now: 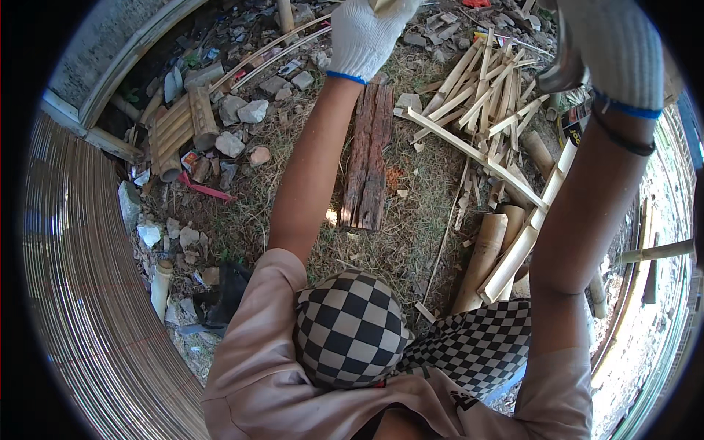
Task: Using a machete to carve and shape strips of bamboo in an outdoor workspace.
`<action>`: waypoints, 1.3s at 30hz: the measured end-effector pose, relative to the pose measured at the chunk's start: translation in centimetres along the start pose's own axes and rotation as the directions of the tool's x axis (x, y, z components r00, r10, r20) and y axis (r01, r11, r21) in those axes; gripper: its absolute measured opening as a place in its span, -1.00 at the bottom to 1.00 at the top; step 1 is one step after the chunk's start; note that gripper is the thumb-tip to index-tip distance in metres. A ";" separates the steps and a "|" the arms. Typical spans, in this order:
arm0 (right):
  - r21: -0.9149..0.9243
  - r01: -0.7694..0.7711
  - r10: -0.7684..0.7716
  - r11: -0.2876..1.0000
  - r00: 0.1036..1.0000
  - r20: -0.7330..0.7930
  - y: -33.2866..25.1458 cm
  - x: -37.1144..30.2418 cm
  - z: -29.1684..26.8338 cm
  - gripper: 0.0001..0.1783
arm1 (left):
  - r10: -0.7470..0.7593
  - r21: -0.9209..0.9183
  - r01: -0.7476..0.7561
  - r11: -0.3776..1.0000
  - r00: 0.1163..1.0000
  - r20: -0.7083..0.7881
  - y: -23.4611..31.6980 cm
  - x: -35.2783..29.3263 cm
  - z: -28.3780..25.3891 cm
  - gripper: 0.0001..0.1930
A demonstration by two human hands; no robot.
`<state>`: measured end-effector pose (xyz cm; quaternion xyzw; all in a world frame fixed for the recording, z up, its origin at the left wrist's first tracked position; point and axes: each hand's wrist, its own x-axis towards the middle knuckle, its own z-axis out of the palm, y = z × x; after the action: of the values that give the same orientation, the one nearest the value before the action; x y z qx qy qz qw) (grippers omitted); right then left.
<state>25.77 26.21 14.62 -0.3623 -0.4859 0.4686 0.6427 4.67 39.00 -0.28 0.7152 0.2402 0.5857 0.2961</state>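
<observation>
Raised at the top edge, my left hand (pixel 370 37) in a white knit glove with a blue cuff closes on a pale bamboo piece (pixel 383 4), mostly out of frame. My right hand (pixel 614 51), gloved alike, is lifted at the upper right with its fingers cut off or hidden. Beside that glove shows a curved, shiny metal tool (pixel 566 70), blade-like and partly hidden; it appears to be in the right hand. Below, between my arms, a weathered dark wooden block (pixel 369 158) lies lengthwise on the dry grass.
Split bamboo strips (pixel 488 88) lie in a loose heap right of the block. Thick bamboo lengths (pixel 480 257) lie beside my checkered knee. Stones (pixel 253 111), rubble and a small bamboo frame (pixel 180 128) are at left. A slatted bamboo screen (pixel 81 271) curves along the left.
</observation>
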 end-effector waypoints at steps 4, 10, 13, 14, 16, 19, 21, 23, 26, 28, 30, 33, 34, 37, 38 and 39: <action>-0.999 0.047 -0.086 0.001 0.995 0.047 24.2 -2.0 4.1 -0.61 | -0.252 0.647 0.243 0.723 0.964 -0.081 -13.9 -13.6 -2.0 -0.21; -0.937 -0.282 -0.021 0.204 0.956 -0.293 25.4 -6.1 0.0 -0.72 | -0.467 0.665 0.273 0.695 0.875 0.128 -19.0 -23.0 -1.6 -0.03; -0.937 -0.199 -0.025 0.286 0.976 -0.215 25.5 -8.2 2.2 -0.68 | -0.067 0.411 -0.007 0.912 0.984 0.164 -19.7 -21.0 -0.9 -0.33; -0.941 -0.224 -0.003 0.254 0.973 -0.232 24.7 -8.9 3.2 -0.70 | -0.255 0.245 0.209 0.947 0.951 0.174 -19.5 -20.9 -0.3 -0.40; -0.950 -0.150 -0.084 0.276 0.980 -0.179 24.8 -9.8 3.3 -0.73 | -0.422 0.079 0.415 0.906 0.882 0.211 -19.7 -20.5 -0.4 -0.47; -0.948 -0.065 -0.001 0.313 0.998 -0.069 22.4 -9.9 4.9 -0.74 | -0.493 -0.045 0.557 0.829 0.767 0.410 -20.6 -19.3 -2.8 -0.63; -0.936 0.011 -0.055 0.352 0.998 -0.009 21.9 -10.4 3.4 -0.75 | -0.457 -0.190 0.695 0.694 0.629 0.629 -18.9 -19.0 -1.3 -0.67; -0.929 0.032 -0.033 0.370 0.999 0.021 21.8 -10.5 3.0 -0.75 | -0.474 -0.239 0.731 0.639 0.619 0.626 -18.4 -19.8 -1.0 -0.64; -0.903 0.025 0.033 0.428 0.999 0.043 21.8 -10.3 3.0 -0.73 | -0.662 0.039 0.688 0.725 0.679 0.318 -17.9 -21.7 -0.5 -0.64; -0.886 -0.141 0.216 0.441 0.975 -0.048 21.7 -10.1 2.5 -0.69 | -0.614 0.022 0.632 0.775 0.743 0.266 -17.5 -22.0 0.2 -0.65; -0.853 -0.165 0.088 0.496 0.986 -0.140 24.1 -11.0 3.0 -0.70 | -0.558 0.025 0.569 0.822 0.797 0.231 -16.2 -21.9 1.5 -0.67; -0.815 -0.148 -0.198 0.560 0.931 -0.306 28.2 -11.3 7.6 -0.69 | -0.432 0.010 0.433 0.901 0.897 0.090 -16.9 -22.2 1.4 -0.69; -0.816 -0.174 -0.141 0.552 0.945 -0.296 27.4 -11.3 7.2 -0.69 | -0.428 0.005 0.428 0.904 0.902 0.065 -16.7 -22.4 2.2 -0.69; -0.835 -0.164 -0.137 0.525 0.952 -0.273 27.1 -10.8 8.8 -0.69 | -0.526 -0.175 0.518 0.838 0.851 0.001 -18.9 -22.3 1.4 -0.70; -0.824 -0.208 -0.135 0.527 0.937 -0.323 27.5 -11.2 9.3 -0.67 | -0.520 -0.154 0.512 0.845 0.854 -0.008 -18.8 -22.7 1.7 -0.72; -0.805 -0.266 -0.103 0.530 0.922 -0.373 27.6 -11.6 9.8 -0.66 | -0.514 -0.153 0.507 0.848 0.857 -0.009 -18.9 -22.7 1.9 -0.72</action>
<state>8.43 23.49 -11.48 -0.7321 -0.5004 0.1270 0.4445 2.07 36.46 -29.66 0.5874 0.3859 0.5194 0.4861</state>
